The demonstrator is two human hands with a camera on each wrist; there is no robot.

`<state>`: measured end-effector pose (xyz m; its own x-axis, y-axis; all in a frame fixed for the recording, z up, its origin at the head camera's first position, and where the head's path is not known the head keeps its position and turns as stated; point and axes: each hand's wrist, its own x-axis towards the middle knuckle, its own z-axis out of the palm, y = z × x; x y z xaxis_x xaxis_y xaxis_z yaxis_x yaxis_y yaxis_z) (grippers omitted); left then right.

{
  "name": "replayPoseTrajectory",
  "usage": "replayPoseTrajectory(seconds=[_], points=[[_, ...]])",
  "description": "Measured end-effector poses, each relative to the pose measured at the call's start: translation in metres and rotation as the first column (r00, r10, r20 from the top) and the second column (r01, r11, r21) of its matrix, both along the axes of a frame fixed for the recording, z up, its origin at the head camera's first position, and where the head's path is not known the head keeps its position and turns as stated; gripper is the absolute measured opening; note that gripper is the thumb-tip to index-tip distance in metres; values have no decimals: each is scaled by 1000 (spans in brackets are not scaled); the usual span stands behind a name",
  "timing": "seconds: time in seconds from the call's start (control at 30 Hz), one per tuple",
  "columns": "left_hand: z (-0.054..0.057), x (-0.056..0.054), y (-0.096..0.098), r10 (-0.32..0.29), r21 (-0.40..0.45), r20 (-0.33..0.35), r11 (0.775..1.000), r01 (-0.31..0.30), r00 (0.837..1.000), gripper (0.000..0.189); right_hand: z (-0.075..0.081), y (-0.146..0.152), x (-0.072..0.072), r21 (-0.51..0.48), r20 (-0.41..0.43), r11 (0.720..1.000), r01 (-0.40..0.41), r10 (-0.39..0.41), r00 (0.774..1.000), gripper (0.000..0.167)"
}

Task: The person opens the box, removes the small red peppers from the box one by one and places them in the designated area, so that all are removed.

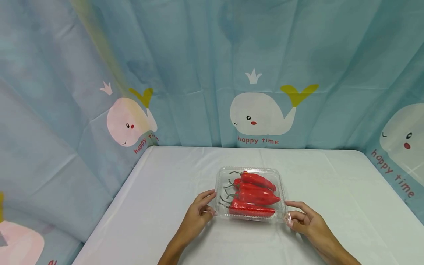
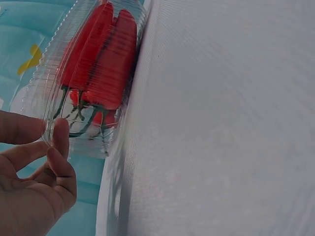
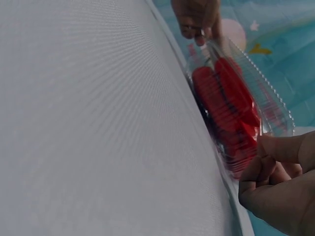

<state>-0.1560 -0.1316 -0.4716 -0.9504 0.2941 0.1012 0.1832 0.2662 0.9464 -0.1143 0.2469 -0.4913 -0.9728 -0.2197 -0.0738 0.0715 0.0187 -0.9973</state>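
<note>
A clear plastic clamshell box (image 1: 250,215) with several long red peppers (image 1: 256,197) inside sits on the white table, and its lid lies over them. Green stems (image 2: 81,118) point toward the left end. My left hand (image 1: 198,214) pinches the box's rim at its left side; the left wrist view shows the fingertips around that edge. At the near right corner, my right hand (image 1: 306,221) holds the rim between thumb and curled fingers, with the index finger stretched along the side. In the right wrist view, the right hand (image 3: 280,182) partly covers that corner.
The white tabletop (image 1: 165,180) spreads around the box. Behind it and at both sides hangs a blue curtain (image 1: 198,66) printed with whales, close against the table's edges.
</note>
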Motion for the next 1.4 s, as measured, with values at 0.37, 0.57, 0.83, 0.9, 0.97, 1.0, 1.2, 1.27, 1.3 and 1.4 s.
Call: replayPoseTrajectory(seconds=[0.37,0.57,0.83,0.9,0.97,1.0,1.2,1.27,1.3,1.4], points=[[0,-1,0,-5,1,-2,1000,5,1000,59,2,-1,-2,15,30,1000,18,-18,999,54],[-1,-1,0,-6,-4,-6,1000,6,1000,58,2,-3,-2,28,36,999,34,-35,999,56],[-2,-1,-1,-8,-3,-3,1000,8,1000,58,0,-1,-2,9,30,1000,19,-19,999,52],[-3,-1,-1,-8,-3,-1,1000,8,1000,58,-1,-1,-2,11,29,1000,21,-21,999,53],[-3,0,-1,-6,-2,0,1000,6,1000,58,-2,0,-2,8,24,1000,19,-19,1000,53],[-3,0,-1,-6,-2,2,1000,6,1000,58,-2,0,-1,5,23,1000,16,-17,1000,53],[-4,0,-1,3,-13,-7,1000,-3,1000,58,-2,4,-1,-8,-5,1000,-11,11,1000,52],[-4,0,-1,5,-23,-11,1000,-6,1000,58,-1,5,-1,0,-17,1000,-13,13,1000,53],[-4,0,-1,7,-27,-11,1000,-8,1000,58,-1,5,-1,10,-22,1000,-12,12,1000,53],[-4,1,-2,12,-39,-9,999,-13,1000,59,2,4,-1,49,-35,999,12,-10,999,54]])
